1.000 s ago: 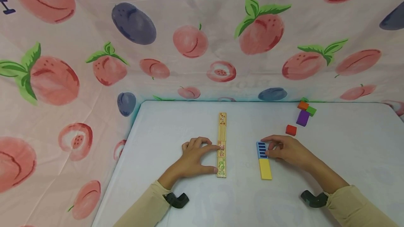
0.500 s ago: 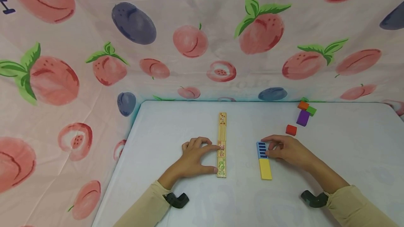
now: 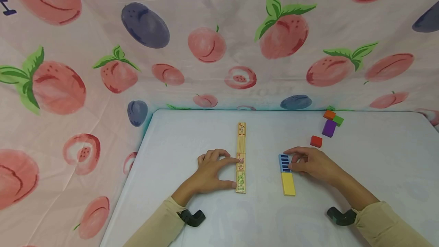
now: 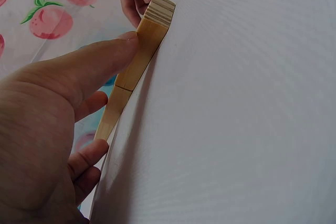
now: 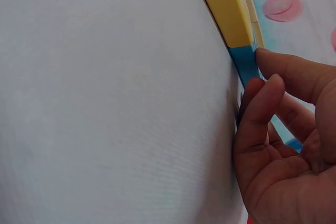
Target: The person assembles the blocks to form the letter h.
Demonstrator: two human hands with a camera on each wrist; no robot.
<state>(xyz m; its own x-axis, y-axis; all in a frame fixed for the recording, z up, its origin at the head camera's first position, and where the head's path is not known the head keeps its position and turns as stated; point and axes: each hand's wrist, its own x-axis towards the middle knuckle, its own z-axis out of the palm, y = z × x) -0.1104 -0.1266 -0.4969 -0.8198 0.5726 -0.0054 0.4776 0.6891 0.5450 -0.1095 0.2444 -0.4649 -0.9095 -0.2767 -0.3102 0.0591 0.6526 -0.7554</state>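
Note:
In the head view, a narrow row of printed wooden domino blocks lies end to end down the middle of the table. My left hand is at its near left side, index fingertip over a pink-printed block and thumb against the side near the front end. The left wrist view shows the thumb against the wooden side. To the right, a blue block with dark stripes lies end to end with a yellow block. My right hand pinches the blue block, index at its far end and thumb at its right side.
Behind my right hand sit a red block, a purple block, an orange block and a green block. A fruit-print cloth hangs beyond the white table. Black curved pieces stick out at both cuffs.

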